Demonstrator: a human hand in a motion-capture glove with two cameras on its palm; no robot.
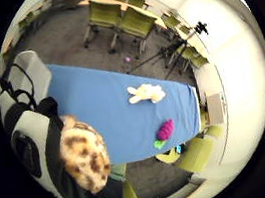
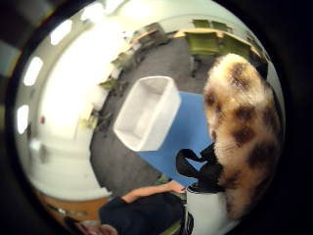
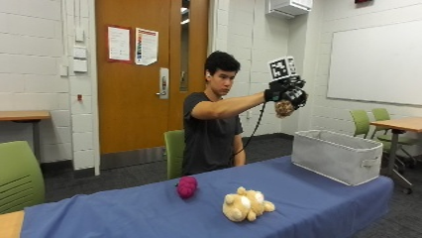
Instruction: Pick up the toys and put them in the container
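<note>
Hand point(image 3: 286, 94) is gripping a spotted plush toy point(image 3: 284, 108) by its body, raised high; container point(image 3: 336, 154) below it. Soft, light, squashes easily.

You find no text you can read anywhere in these views. Two paper notices point(image 3: 132, 45) hang on the orange wooden door point(image 3: 148, 74) at the far left of the room, and you can see lines of print and a band of colour on them, but the print is too small for you to make out a single word. The white wall board point(image 3: 376, 62) at the far right carries no writing you can see.
</note>
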